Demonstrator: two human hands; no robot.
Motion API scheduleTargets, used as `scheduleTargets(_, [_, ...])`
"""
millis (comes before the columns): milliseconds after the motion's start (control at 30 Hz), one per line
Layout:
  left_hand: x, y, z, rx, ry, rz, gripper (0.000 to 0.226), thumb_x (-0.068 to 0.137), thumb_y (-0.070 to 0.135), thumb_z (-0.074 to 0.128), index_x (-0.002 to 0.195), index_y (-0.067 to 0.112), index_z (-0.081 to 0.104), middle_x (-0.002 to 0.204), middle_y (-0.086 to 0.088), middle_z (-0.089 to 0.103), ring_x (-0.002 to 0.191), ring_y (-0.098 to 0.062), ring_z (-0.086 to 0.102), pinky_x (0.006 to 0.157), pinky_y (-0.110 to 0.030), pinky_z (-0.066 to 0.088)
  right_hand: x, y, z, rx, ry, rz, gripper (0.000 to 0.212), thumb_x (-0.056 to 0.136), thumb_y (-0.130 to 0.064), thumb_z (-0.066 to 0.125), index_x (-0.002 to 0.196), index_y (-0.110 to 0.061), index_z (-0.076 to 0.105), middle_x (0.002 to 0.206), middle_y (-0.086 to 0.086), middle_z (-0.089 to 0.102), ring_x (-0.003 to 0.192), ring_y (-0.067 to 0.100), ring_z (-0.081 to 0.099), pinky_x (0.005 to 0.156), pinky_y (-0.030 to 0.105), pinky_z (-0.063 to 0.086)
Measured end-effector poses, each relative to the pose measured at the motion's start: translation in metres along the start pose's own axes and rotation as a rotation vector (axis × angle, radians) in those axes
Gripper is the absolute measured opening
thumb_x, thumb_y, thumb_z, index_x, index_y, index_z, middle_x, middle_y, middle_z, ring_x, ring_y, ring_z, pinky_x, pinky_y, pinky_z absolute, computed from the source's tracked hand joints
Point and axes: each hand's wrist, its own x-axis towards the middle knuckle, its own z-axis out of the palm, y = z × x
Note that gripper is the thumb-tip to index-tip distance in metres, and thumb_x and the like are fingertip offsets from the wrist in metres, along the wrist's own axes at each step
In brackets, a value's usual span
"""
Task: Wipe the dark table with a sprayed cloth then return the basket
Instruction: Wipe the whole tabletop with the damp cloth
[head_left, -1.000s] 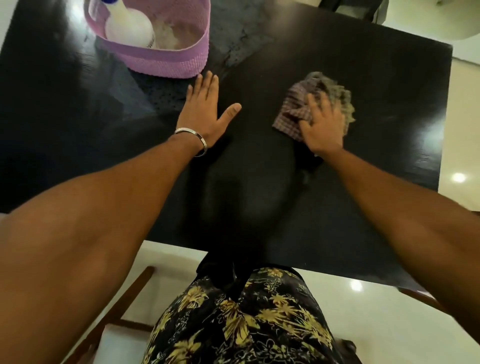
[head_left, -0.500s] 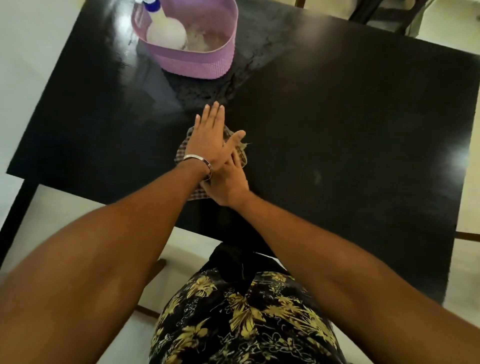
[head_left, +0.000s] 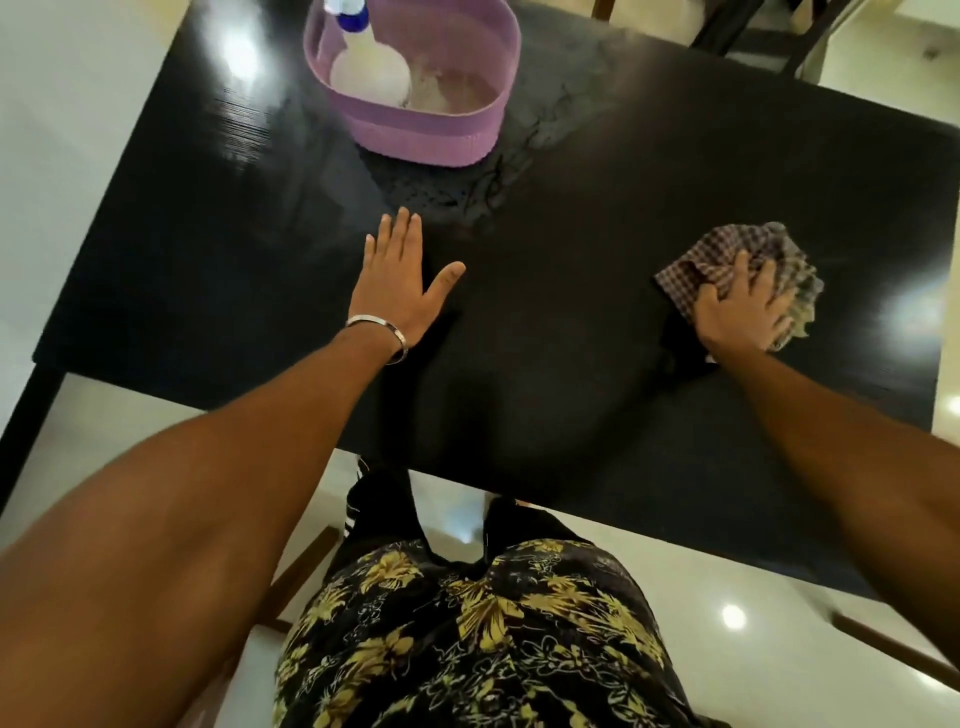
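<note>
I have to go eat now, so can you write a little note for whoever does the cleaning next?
Left hand: flat and open on the dark table, holding nothing.
Right hand: pressing the checked cloth on the table's right side.
Purple basket: at the far edge, with the spray bottle inside.
Done: cloth is out and wiping is under way.
Left: finish wiping, then return the basket.

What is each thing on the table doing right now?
Left hand: flat on the table, fingers spread, holding nothing.
Right hand: pressing down on the cloth.
Checked cloth: crumpled under the right hand.
Purple basket: standing on the table, untouched.
Spray bottle: inside the basket.
Dark table: shiny, with a dull patch near the basket.
</note>
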Motion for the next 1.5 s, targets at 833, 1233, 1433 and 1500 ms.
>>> scheduleTargets(833, [0.055, -0.251, -0.103, 0.029, -0.068, 0.053, 0.088, 0.092, 0.068, 0.017, 0.154, 0.008, 0.002, 0.162, -0.010, -0.002, 0.149, -0.022, -0.007, 0.121, -0.040, -0.004, -0.259, -0.418, 0.152, -0.191, -0.183, -0.824, 0.073, 0.095, -0.046, 0.043, 0.159, -0.032, 0.012, 0.167, 0.007, 0.002, 0.151, 0.042, -0.009, 0.120, 0.061, -0.002])
scheduleTargets(1233, [0.075, -0.222, -0.104, -0.016, -0.102, 0.137, 0.088, 0.091, 0.069, 0.019, 0.154, 0.009, 0.002, 0.162, -0.008, -0.003, 0.149, -0.021, -0.008, 0.121, -0.039, -0.004, -0.227, -0.331, 0.131, -0.166, -0.146, -0.802, 0.075, 0.088, -0.053, 0.036, 0.157, -0.042, 0.010, 0.167, -0.007, 0.005, 0.153, 0.030, -0.002, 0.123, 0.052, 0.002])
scheduleTargets(1433, [0.079, -0.187, -0.101, 0.027, -0.125, 0.157, 0.088, 0.089, 0.069, 0.016, 0.154, 0.012, 0.000, 0.162, -0.006, -0.005, 0.149, -0.020, -0.009, 0.121, -0.039, -0.003, -0.187, -0.246, 0.101, -0.114, -0.092, -0.509, 0.076, 0.085, -0.057, 0.033, 0.157, -0.041, 0.015, 0.167, -0.003, 0.011, 0.153, 0.032, 0.002, 0.122, 0.056, 0.009])
scheduleTargets(1500, [0.079, -0.176, -0.101, 0.039, -0.120, 0.151, 0.089, 0.087, 0.070, 0.015, 0.154, 0.012, 0.000, 0.162, -0.006, -0.005, 0.149, -0.020, -0.009, 0.121, -0.040, -0.002, -0.173, -0.225, 0.094, -0.112, -0.061, -0.429, 0.073, 0.091, -0.053, 0.039, 0.157, -0.040, 0.012, 0.167, -0.004, 0.007, 0.153, 0.032, 0.000, 0.122, 0.054, 0.005])
